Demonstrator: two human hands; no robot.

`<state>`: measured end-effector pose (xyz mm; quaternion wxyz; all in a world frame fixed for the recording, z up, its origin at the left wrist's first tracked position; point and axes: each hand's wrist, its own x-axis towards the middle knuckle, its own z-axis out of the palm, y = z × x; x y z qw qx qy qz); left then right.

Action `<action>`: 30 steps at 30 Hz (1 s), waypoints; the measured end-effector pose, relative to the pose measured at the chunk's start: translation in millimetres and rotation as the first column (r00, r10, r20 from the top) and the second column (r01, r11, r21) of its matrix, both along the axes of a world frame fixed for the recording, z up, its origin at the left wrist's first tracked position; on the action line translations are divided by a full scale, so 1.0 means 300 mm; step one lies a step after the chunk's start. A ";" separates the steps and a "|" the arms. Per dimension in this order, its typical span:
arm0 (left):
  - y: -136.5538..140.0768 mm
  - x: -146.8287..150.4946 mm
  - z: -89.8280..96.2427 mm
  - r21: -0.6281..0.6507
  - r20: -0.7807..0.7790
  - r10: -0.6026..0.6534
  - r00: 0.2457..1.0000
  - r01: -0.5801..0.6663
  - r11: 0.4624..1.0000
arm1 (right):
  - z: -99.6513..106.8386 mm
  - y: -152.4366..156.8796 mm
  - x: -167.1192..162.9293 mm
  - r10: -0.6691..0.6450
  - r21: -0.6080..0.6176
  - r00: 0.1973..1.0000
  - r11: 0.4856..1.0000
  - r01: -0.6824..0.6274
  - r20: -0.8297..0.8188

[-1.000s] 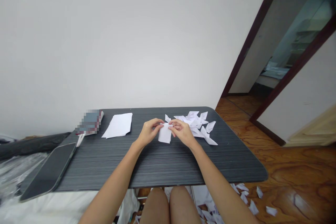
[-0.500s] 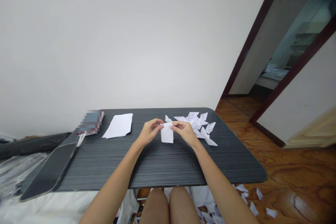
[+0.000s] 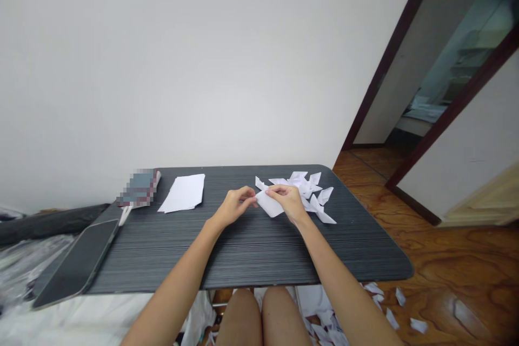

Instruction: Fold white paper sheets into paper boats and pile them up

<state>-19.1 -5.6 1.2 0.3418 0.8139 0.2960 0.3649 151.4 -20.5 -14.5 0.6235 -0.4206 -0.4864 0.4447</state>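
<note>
A small folded piece of white paper (image 3: pixel 269 205) hangs tilted between my hands, above the dark table (image 3: pixel 251 259). My left hand (image 3: pixel 237 204) pinches its left corner between thumb and fingers. On the other side, my right hand (image 3: pixel 287 200) grips the upper edge, its thumb and fingers pressed together. Just beyond my right hand lies a heap of folded white paper pieces (image 3: pixel 302 186), partly covered by that hand. A stack of flat white paper sheets (image 3: pixel 184 193) rests to the left.
A smartphone (image 3: pixel 77 262) lies at the table's left edge, near a blurred bluish item (image 3: pixel 140 188) with a white strap. Folded paper bits (image 3: pixel 419 325) are scattered on the wooden floor at right. A white wall (image 3: pixel 227 65) stands behind the table.
The folded paper has turned from upright to a slanted position and shifted slightly right. My left hand has moved down to its left corner.
</note>
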 end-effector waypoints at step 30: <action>-0.010 0.012 0.009 -0.017 0.097 0.051 0.994 -0.049 0.999 | 0.013 -0.012 -0.001 0.028 0.011 0.999 1.000 -0.028 0.042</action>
